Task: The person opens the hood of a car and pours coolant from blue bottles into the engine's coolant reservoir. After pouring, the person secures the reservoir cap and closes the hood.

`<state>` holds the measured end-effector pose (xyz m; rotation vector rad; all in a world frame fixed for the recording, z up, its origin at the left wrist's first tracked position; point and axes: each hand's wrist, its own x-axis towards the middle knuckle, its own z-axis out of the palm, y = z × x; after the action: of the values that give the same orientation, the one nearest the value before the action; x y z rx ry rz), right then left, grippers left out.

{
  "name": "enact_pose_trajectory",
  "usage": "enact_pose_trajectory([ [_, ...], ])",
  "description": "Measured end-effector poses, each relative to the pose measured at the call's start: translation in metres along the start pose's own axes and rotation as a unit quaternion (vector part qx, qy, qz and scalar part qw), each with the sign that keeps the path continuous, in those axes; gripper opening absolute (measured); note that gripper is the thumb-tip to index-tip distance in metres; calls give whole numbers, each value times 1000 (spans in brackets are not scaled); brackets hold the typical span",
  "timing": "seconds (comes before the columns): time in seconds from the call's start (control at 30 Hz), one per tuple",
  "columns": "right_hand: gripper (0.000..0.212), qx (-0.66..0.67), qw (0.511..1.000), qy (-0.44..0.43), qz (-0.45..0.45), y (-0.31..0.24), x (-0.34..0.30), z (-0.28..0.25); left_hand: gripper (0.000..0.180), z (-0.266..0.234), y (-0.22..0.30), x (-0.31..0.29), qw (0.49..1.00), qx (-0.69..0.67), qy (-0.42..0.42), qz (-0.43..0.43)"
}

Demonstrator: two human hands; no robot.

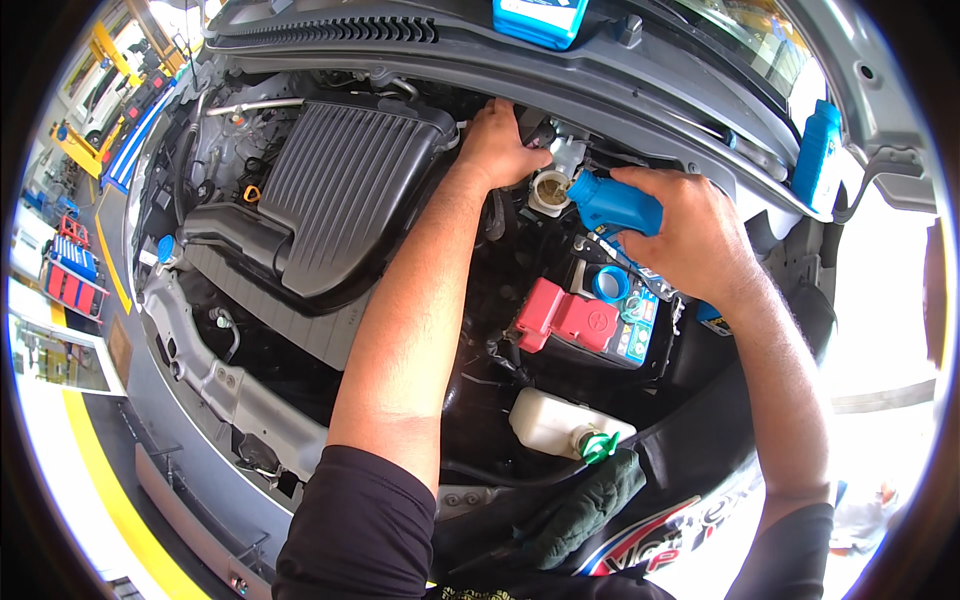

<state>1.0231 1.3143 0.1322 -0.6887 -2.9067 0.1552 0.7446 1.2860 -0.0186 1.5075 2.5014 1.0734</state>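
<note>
Head view: right hand (695, 230) pinches blue bottle (612, 205) between fingers (645, 180); left hand's (500, 148) grip unclear

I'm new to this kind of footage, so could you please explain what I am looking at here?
There is no robot: these are a person's two bare hands, seen by a wide fisheye camera worn on the person's head and looking down, so straight edges bend toward the rim. The hands are over an open engine bay. The right hand has its grip around a blue bottle, tilted with its mouth at a pale filler neck. The left hand is just left of that neck; whether it holds anything is hidden. Around them are a ribbed black cover, a red cover and a whitish tank.
</note>
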Motion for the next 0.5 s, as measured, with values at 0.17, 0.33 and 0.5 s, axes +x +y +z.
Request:
enact_pose_trajectory([
  [0.17,58,4,1000,1,0,0,1,1,106,0,-1,0,1000,-3,4,5],
  [0.33,58,26,1000,14,-3,0,0,6,105,-2,0,-1,1000,-13,1,3],
  [0.5,59,82,997,5,13,5,3,13,105,-1,0,-1,1000,-16,7,7],
])
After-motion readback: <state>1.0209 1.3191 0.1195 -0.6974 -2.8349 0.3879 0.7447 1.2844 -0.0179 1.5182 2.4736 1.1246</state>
